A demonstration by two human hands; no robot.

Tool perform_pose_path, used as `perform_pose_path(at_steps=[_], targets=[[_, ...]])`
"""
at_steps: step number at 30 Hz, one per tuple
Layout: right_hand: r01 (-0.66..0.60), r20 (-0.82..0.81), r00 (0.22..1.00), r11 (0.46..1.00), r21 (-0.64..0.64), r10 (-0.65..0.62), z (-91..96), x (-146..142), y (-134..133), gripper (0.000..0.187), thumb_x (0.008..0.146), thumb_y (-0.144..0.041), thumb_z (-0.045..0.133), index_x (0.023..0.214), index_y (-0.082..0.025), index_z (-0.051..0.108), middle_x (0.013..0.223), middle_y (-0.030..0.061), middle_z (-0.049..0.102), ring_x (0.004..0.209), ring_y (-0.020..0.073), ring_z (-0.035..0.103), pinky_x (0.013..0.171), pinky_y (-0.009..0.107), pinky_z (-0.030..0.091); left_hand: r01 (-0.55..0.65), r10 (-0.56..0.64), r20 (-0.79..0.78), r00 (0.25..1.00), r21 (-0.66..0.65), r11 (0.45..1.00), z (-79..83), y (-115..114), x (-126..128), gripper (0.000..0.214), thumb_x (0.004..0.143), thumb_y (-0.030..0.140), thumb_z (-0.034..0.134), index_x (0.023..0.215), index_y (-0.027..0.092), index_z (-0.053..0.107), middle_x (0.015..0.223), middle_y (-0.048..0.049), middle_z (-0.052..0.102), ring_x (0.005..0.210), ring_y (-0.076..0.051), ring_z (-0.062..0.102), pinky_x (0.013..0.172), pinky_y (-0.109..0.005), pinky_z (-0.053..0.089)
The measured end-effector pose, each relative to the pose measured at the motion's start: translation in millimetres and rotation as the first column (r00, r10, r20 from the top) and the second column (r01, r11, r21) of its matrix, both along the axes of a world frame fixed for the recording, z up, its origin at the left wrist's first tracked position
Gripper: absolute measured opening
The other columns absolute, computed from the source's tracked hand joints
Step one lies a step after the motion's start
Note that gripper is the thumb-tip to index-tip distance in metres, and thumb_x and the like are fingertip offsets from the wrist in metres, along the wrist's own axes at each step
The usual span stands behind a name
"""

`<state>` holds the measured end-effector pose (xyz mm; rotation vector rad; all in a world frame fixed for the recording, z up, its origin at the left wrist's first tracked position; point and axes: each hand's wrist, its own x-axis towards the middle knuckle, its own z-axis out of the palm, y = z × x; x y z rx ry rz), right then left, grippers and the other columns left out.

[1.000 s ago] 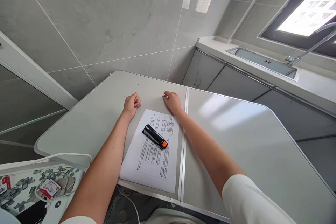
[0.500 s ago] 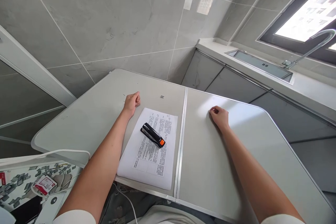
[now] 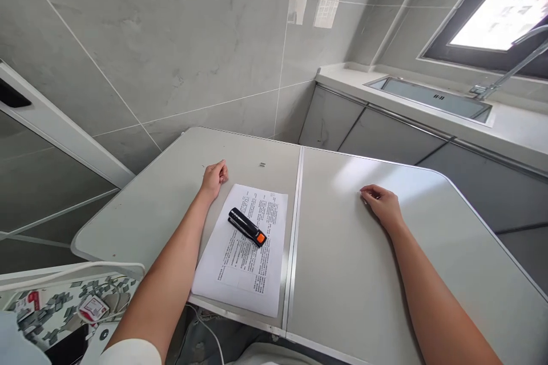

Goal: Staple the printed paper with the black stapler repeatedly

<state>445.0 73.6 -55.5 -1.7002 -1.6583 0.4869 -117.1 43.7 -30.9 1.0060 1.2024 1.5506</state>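
A printed sheet of paper lies on the left half of a grey folding table. On it rests a black stapler with an orange end. My left hand rests on the table just beyond the paper's far left corner, its fingers curled into a loose fist. My right hand lies on the right half of the table, knuckles up, fingers curled under; whether anything is in them stays hidden. A small strip of staples lies on the table beyond the paper, between the two hands.
A grey tiled wall stands behind the table. To the right runs a counter with a sink and a tap under a window. At the lower left lie a white cable, a patterned surface and a red-and-white packet.
My right hand left the staple strip near the paper's far edge and moved right across the table's seam onto the right half. The left hand stayed put. The camera shifted slightly.
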Motion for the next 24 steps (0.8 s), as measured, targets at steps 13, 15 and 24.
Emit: perform_pose_path(at_steps=[13, 15, 24], targets=[[0.016, -0.066, 0.998, 1.000, 0.026, -0.015, -3.5, 0.8, 2.1, 0.021, 0.075, -0.036, 0.064, 0.084, -0.022, 0.077, 0.070, -0.0003, 0.063, 0.067, 0.0166, 0.053, 0.067, 0.030, 0.042, -0.007, -0.007, -0.387, 0.922, -0.033, 0.999, -0.5, -3.2, 10.3, 0.048, 0.094, 0.046, 0.059, 0.055, 0.017, 0.057, 0.051, 0.0025, 0.039, 0.049, -0.010, 0.032, 0.051, -0.027, 0.027], [0.017, -0.070, 0.997, 1.000, 0.016, -0.016, -3.1, 0.2, 2.0, 0.020, 0.075, -0.035, 0.064, 0.084, -0.022, 0.077, 0.068, -0.0009, 0.062, 0.066, 0.0162, 0.052, 0.067, 0.030, 0.041, -0.002, -0.008, -0.408, 0.913, -0.024, 1.000, 0.1, -3.4, 10.8, 0.047, 0.094, 0.046, 0.059, 0.057, 0.017, 0.061, 0.050, 0.0034, 0.035, 0.049, -0.010, 0.032, 0.052, -0.027, 0.028], [0.015, -0.045, 0.999, 1.000, 0.008, -0.014, -5.9, 2.1, 3.3, 0.021, 0.075, -0.035, 0.063, 0.086, -0.024, 0.077, 0.069, -0.0017, 0.063, 0.066, 0.0159, 0.052, 0.067, 0.030, 0.041, 0.010, -0.030, -0.453, 0.891, -0.046, 0.999, 0.7, -4.1, 11.5, 0.047, 0.095, 0.046, 0.058, 0.059, 0.017, 0.066, 0.051, 0.0032, 0.036, 0.051, -0.011, 0.033, 0.054, -0.028, 0.027]])
